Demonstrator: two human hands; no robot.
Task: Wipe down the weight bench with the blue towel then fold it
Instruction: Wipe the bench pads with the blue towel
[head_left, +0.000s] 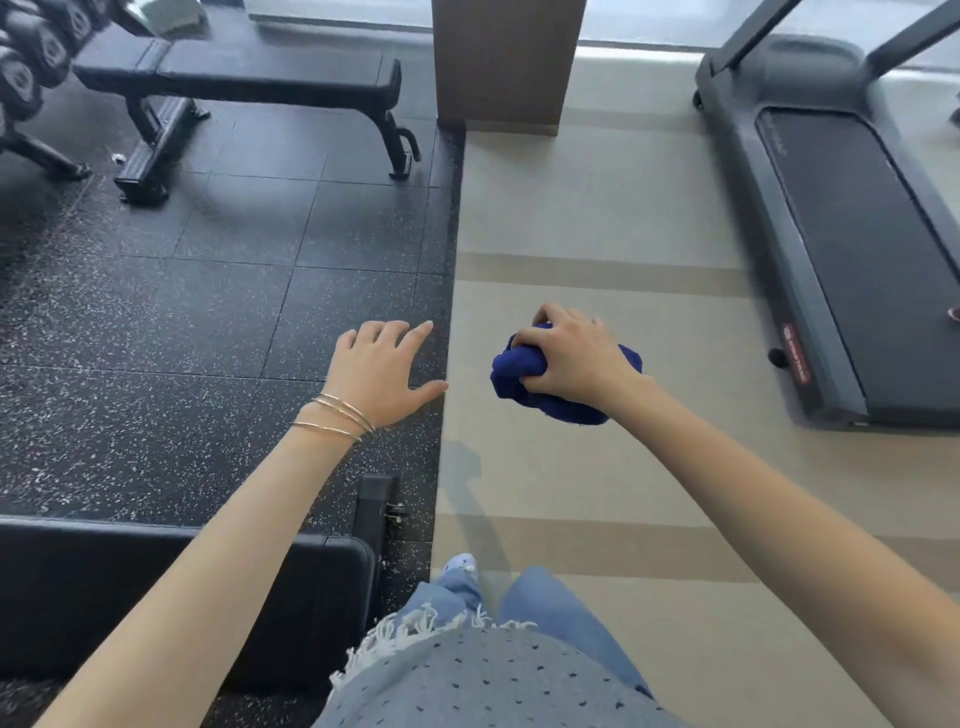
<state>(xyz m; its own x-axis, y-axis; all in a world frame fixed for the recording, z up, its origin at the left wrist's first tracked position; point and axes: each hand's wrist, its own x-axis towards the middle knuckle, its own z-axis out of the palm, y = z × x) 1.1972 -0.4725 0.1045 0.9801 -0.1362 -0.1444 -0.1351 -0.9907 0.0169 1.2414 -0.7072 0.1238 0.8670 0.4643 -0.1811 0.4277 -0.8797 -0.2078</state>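
Head camera looks down on a gym floor split between black speckled rubber tiles (208, 291) and pale striped flooring (597, 208).

At 10 o'clock, a rack of dumbbells (31, 62) stands just beside a far weight bench (249, 73), black-padded, on the rubber tiles. At 7 o'clock, the padded end of the near weight bench (156, 587) fills the corner of the frame, and the person's left forearm passes above it. The left hand (382, 371), just to the 9 o'clock side of centre, is held palm down over the tiles with its fingers spread and nearly straight, gripping nothing. 3 thin gold-coloured bangles (337, 415) circle its wrist.

At 12 o'clock, a wooden pillar (506, 62) rises where the 2 floor surfaces meet. Just to the 3 o'clock side of centre, the right hand (576, 358) has its fingers and thumb curled tightly round the blue towel (524, 384), which is bunched into a ball in the air above the pale flooring, well apart from both benches. Cloth bulges out on the 9 o'clock side of the fist and below it.

At 6 o'clock, the person's blue jeans (545, 608) and 1 light shoe (462, 564) show beneath a fringed, dotted top. At 2 o'clock, a grey treadmill (841, 234) stands on the pale flooring.
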